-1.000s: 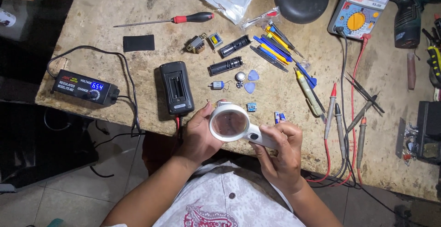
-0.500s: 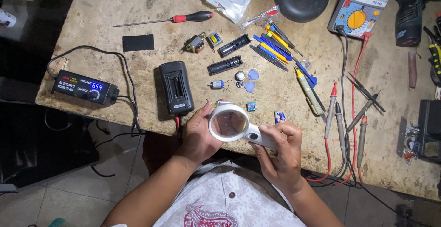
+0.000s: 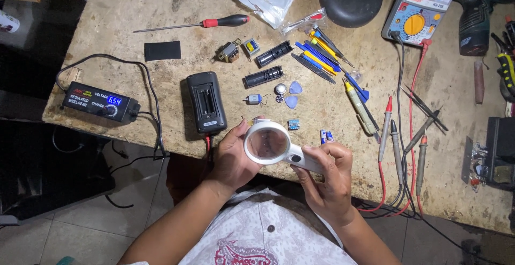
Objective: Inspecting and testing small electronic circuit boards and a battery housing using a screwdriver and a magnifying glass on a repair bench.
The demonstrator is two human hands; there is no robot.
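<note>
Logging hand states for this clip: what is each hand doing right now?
Left hand: curled beside the lens rim of the white magnifying glass; whatever it pinches is hidden.
Right hand: closed around the magnifying glass handle.

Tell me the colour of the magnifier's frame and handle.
White: the magnifier has a white frame and handle, with a dark button; the right hand grips its handle. Head view.

white patterned shirt; red print; bare forearms
</note>
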